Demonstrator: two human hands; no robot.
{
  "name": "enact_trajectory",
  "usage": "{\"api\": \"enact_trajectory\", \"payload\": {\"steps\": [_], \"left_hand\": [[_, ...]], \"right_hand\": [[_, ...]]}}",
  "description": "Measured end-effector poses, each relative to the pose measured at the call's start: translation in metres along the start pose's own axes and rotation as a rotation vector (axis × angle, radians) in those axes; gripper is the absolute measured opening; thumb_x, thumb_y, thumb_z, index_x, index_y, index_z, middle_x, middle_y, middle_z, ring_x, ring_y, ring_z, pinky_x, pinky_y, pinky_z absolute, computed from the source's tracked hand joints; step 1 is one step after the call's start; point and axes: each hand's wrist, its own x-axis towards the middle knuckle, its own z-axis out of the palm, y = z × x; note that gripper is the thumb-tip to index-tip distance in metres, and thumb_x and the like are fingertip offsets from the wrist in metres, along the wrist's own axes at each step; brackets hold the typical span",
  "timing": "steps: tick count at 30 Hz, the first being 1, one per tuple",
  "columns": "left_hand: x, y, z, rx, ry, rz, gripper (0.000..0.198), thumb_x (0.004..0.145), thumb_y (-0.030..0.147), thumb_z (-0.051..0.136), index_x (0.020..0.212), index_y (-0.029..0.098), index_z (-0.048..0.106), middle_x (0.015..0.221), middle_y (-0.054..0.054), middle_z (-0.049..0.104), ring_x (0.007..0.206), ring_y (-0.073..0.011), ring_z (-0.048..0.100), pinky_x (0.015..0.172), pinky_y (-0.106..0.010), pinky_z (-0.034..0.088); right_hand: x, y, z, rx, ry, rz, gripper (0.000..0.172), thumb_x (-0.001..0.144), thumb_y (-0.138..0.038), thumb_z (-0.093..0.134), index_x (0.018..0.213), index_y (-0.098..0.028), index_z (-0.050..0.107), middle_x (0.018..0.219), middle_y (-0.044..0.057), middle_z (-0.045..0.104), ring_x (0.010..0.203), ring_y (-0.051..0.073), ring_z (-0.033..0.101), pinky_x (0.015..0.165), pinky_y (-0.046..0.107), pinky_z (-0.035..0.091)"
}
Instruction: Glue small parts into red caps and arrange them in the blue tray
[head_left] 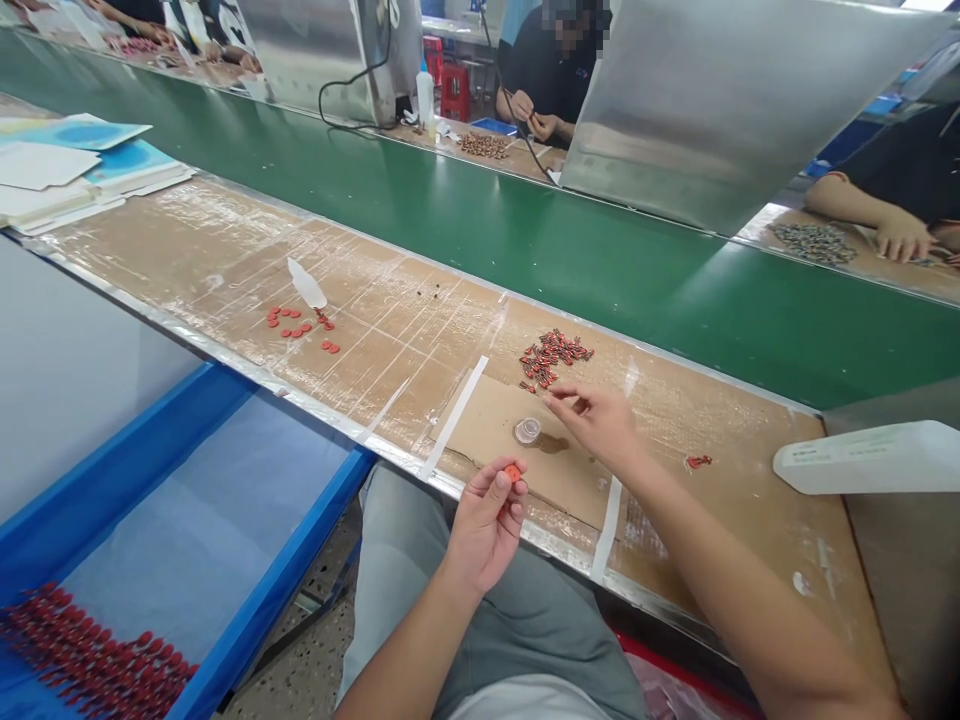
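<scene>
My left hand (487, 525) is closed, with a small round red disc (513, 473) pinched between thumb and fingertips above the table's front edge. My right hand (596, 425) reaches over the cardboard with its thumb and forefinger close together; whatever may be between them is too small to make out. Just beyond those fingertips lies a heap of small red-and-dark parts (553, 355), with one loose part (528, 387) close by. Between my hands a small clear cup (527, 431) stands on the cardboard mat (484, 420), beside a wet-looking dark patch.
Several red discs (296, 331) and a white nozzle-like piece (306, 284) lie leftward. A white bottle (870, 458) rests at right. The blue tray (300, 530) at lower left holds rows of red pieces. Beyond the green belt (465, 215), other people work.
</scene>
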Motion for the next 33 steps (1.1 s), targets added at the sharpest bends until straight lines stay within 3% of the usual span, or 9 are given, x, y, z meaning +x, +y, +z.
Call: {"api": "enact_trajectory", "payload": {"steps": [3,7,10,13,16,20,25,29,33], "left_hand": [[0.0,0.005,0.001,-0.003,0.013,0.015,0.028,0.068,0.021,0.085,0.093,0.016,0.074,0.095,-0.004,0.074,0.072,-0.0056,0.067,0.059,-0.009,0.053],[-0.001,0.009,0.004,0.0,0.016,0.027,0.027,0.068,0.021,0.085,0.093,0.014,0.075,0.096,-0.006,0.075,0.072,-0.0069,0.069,0.068,-0.012,0.057],[-0.001,0.012,0.004,0.001,0.014,0.039,0.026,0.07,0.02,0.083,0.094,0.013,0.075,0.096,-0.007,0.076,0.073,-0.0078,0.07,0.07,-0.014,0.059],[0.0,0.014,0.001,-0.001,0.012,0.049,0.026,0.07,0.019,0.083,0.094,0.013,0.075,0.097,-0.007,0.076,0.073,-0.008,0.07,0.07,-0.014,0.059],[0.001,0.015,-0.002,-0.003,0.02,0.051,0.026,0.071,0.018,0.083,0.095,0.013,0.075,0.097,-0.007,0.076,0.073,-0.0082,0.07,0.071,-0.013,0.058],[0.001,0.015,-0.004,0.002,0.025,0.055,0.025,0.072,0.017,0.082,0.095,0.014,0.074,0.099,-0.007,0.076,0.074,-0.0084,0.071,0.072,-0.014,0.058],[0.002,0.014,-0.006,0.006,0.031,0.049,0.022,0.074,0.017,0.079,0.096,0.014,0.074,0.099,-0.007,0.075,0.075,-0.009,0.071,0.072,-0.015,0.059],[0.003,0.014,-0.005,0.013,0.027,0.039,0.023,0.075,0.018,0.079,0.096,0.013,0.074,0.099,-0.007,0.075,0.075,-0.0086,0.071,0.072,-0.014,0.058],[0.003,0.012,-0.004,0.023,0.018,0.025,0.022,0.075,0.018,0.079,0.096,0.012,0.074,0.099,-0.008,0.075,0.075,-0.0087,0.071,0.073,-0.014,0.058]], "right_hand": [[0.034,0.006,0.014,-0.21,-0.127,-0.061,0.032,0.084,-0.048,0.063,0.098,-0.022,0.075,0.092,0.006,0.075,0.07,0.018,0.064,0.067,0.031,0.048],[0.057,0.009,0.026,-0.278,-0.26,-0.052,0.024,0.085,-0.042,0.063,0.091,-0.023,0.077,0.086,0.004,0.075,0.074,0.018,0.065,0.066,0.029,0.046],[0.065,0.01,0.03,-0.329,-0.285,-0.07,0.021,0.086,-0.036,0.061,0.088,-0.021,0.076,0.08,0.003,0.074,0.069,0.017,0.064,0.063,0.028,0.045],[0.068,0.01,0.031,-0.364,-0.282,-0.126,0.014,0.085,-0.027,0.06,0.084,-0.019,0.072,0.085,0.006,0.073,0.076,0.018,0.064,0.068,0.028,0.045],[0.066,0.009,0.028,-0.396,-0.242,-0.171,0.013,0.086,-0.025,0.058,0.087,-0.017,0.069,0.095,0.01,0.071,0.085,0.021,0.063,0.074,0.03,0.045],[0.052,0.012,0.013,-0.287,-0.113,-0.182,0.025,0.092,-0.039,0.053,0.095,-0.019,0.068,0.08,0.006,0.071,0.07,0.018,0.062,0.067,0.029,0.045],[0.025,0.037,-0.013,-0.067,-0.188,-0.142,0.033,0.087,-0.05,0.059,0.093,-0.021,0.075,0.078,0.004,0.072,0.061,0.016,0.063,0.06,0.028,0.048],[0.01,0.053,-0.026,-0.222,-0.23,-0.302,0.031,0.089,-0.047,0.057,0.094,-0.024,0.077,0.089,0.006,0.072,0.072,0.017,0.065,0.068,0.031,0.051],[0.005,0.052,-0.034,-0.349,-0.351,-0.418,0.035,0.095,-0.038,0.045,0.102,-0.024,0.076,0.094,0.008,0.07,0.08,0.018,0.066,0.072,0.031,0.052]]}}
